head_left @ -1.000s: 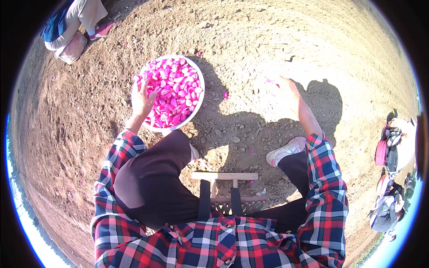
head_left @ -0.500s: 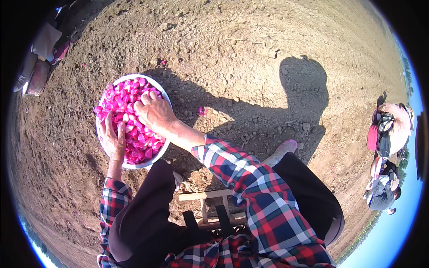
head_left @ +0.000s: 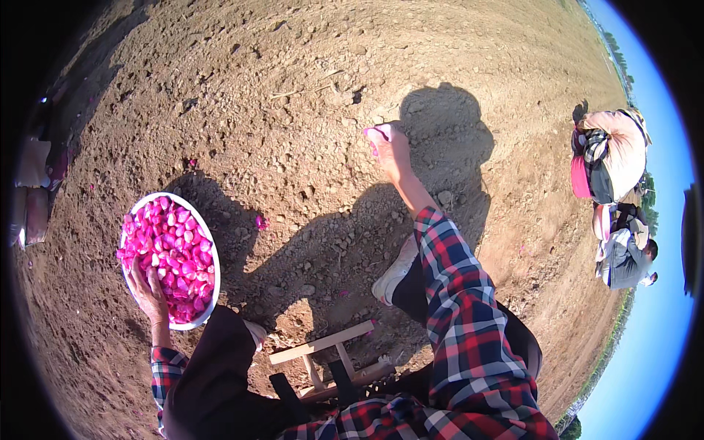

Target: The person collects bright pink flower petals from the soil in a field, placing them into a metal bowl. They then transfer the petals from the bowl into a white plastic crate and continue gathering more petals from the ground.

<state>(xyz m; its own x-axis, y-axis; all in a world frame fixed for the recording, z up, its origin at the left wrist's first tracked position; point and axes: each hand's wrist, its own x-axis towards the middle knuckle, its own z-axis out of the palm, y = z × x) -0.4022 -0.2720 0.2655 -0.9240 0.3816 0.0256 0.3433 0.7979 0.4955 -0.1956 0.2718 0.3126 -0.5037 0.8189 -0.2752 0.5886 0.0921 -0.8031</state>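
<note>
A round white basin (head_left: pixel 215 282) on the soil at the left is heaped with bright pink flower petals (head_left: pixel 172 249). My left hand (head_left: pixel 149 297) rests at the basin's near-left side, fingers apart and lying on the petals. My right hand (head_left: pixel 390 152) is stretched out ahead over bare soil, well to the right of the basin. Its fingers are closed round some pink petals (head_left: pixel 375 139), part of which show at the fingertips.
A wooden frame (head_left: pixel 323 342) with dark straps stands between my legs. Stray petals (head_left: pixel 261 222) lie on the cloddy soil. At the right are people, one beside a large pale bundle (head_left: pixel 620 143). Pale and pink bags (head_left: pixel 37 213) stand at the far left.
My right hand has left the basin and swung right and outward, with petals in it. My left hand stays at the basin. The whole view has shifted.
</note>
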